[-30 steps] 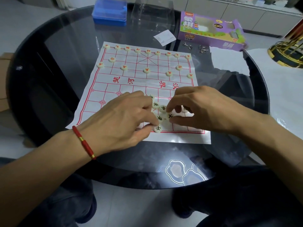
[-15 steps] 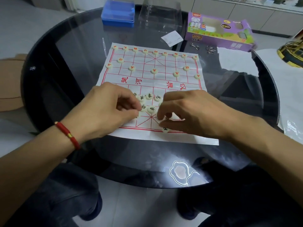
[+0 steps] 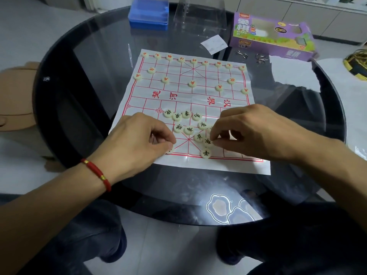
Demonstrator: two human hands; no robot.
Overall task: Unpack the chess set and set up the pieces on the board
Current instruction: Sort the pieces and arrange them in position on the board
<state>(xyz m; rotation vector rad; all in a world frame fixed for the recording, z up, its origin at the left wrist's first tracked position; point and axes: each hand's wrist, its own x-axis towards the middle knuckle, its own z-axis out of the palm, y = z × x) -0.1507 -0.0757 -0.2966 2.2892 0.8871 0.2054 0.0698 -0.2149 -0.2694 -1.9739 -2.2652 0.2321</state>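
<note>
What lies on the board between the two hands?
In the head view, loose black-marked pieces lie between the left hand and right hand.

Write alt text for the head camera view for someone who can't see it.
Two hands arrange black-lettered pieces bunched on the near half of a paper xiangqi board: the left hand pinches one at the near edge, the right hand another. Red-lettered pieces stand placed on the far side; a purple box lies beyond on the glass table.

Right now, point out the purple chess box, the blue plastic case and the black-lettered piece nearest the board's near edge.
purple chess box (image 3: 272, 39): head view, on its front face.
blue plastic case (image 3: 148, 13): head view, on its lid.
black-lettered piece (image 3: 206, 153): head view, on its top face.
</note>
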